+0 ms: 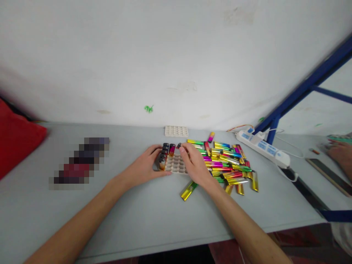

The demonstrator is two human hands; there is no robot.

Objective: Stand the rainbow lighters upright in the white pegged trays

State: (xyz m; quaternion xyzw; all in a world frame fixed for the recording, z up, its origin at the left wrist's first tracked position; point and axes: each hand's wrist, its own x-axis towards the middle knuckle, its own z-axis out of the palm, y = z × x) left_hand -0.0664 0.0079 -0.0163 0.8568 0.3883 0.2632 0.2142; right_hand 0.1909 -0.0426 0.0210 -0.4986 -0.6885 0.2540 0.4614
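Note:
A pale tray [178, 167] with rows of small pockets lies on the table in front of me. Lighters with black tops [164, 156] stand in a column at its left end, and a pink-and-orange lighter [172, 149] is upright beside them at the back. My left hand [147, 165] curls round the tray's left end, thumb along the front edge and fingers behind the column. Between thumb and fingers my right hand [194, 161] pinches a lighter [179, 145]; its black top shows above the tray's back row, and my fingers hide most of its body.
Many shiny multicoloured lighters [225, 165] are heaped right of the tray. A second pale tray [176, 131] lies by the wall. Further right are a white power strip [264, 146], a blue metal frame [291, 91] and another person's hand [341, 156]. A red cloth-like item [18, 135] is far left.

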